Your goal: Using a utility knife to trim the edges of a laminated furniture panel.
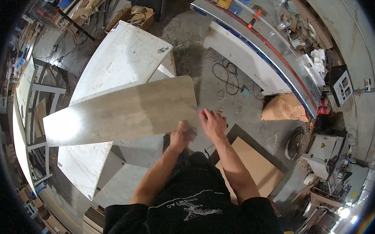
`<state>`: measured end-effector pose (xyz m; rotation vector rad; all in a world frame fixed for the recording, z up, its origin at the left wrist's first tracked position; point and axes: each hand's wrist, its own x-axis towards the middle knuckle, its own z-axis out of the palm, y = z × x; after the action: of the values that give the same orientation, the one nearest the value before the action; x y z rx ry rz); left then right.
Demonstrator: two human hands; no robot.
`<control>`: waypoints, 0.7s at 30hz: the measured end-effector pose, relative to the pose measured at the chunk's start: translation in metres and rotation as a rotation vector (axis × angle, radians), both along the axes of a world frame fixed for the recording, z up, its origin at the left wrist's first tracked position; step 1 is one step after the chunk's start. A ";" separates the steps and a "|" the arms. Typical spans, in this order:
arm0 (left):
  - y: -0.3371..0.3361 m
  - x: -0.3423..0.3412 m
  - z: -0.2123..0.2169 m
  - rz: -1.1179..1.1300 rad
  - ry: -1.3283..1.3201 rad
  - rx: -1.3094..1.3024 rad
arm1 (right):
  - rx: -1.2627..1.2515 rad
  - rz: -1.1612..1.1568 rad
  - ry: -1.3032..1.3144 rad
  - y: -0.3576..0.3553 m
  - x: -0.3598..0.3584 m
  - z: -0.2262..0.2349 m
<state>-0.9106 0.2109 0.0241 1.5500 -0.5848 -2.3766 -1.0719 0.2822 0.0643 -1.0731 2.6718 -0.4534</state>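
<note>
A long, wood-grain board (125,110) with a glossy face and a rounded far corner lies across a white bench (115,51). My left hand (180,138) is closed at the board's near right corner, its thumb over the face; the fingers underneath are partly hidden. Just off the board's right end is my right hand (214,125), curled around a small object. Only a red tip by the forefinger and a dark bit on the other side show, so its kind cannot be made out.
At the upper right, a metal-topped worktable (257,40) carries a hammer (255,18) and a yellow phone-like item (225,0). A looped black cord (227,79) lies on the floor. Brown sheets (252,166) rest right of my legs. A white frame (49,111) stands far left.
</note>
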 end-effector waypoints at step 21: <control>-0.003 0.021 -0.021 -0.256 -0.101 0.071 | 0.021 0.078 -0.143 0.061 0.030 -0.009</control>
<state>-0.8897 0.2075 0.0027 1.7266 -0.7706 -2.5389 -1.0416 0.3432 0.0550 -1.0920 2.4960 -0.4676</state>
